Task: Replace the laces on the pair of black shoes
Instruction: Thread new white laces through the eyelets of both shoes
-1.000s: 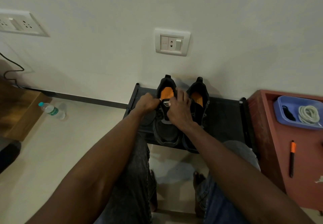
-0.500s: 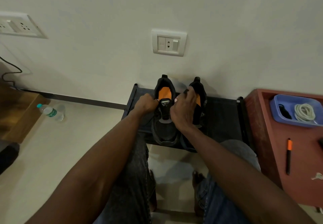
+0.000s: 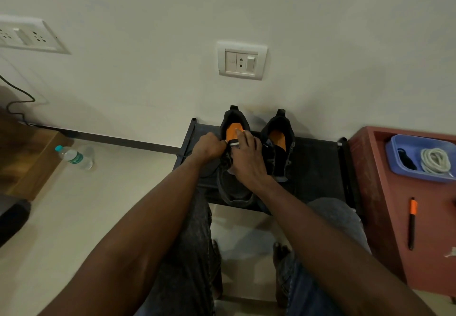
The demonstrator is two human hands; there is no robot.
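While both hands worked at the left shoe's tongue, the scene read:
Shoes: black pair, orange insoles, side by side on black rack (image 3: pixel 318 167) against wall; left shoe (image 3: pixel 233 187), right shoe (image 3: pixel 280 147).
Left hand (image 3: pixel 209 146): fingers curled, pinched left shoe's upper edge.
Right hand (image 3: pixel 248 160): gripped the tongue area, one finger extended over insole.
Laces: white coil (image 3: pixel 434 160) in blue tray (image 3: pixel 394 165) on red desk (image 3: pixel 429 229).
Pen (image 3: pixel 412 222): on desk, near tray.
Bottle (image 3: pixel 74 157): on floor, well left.
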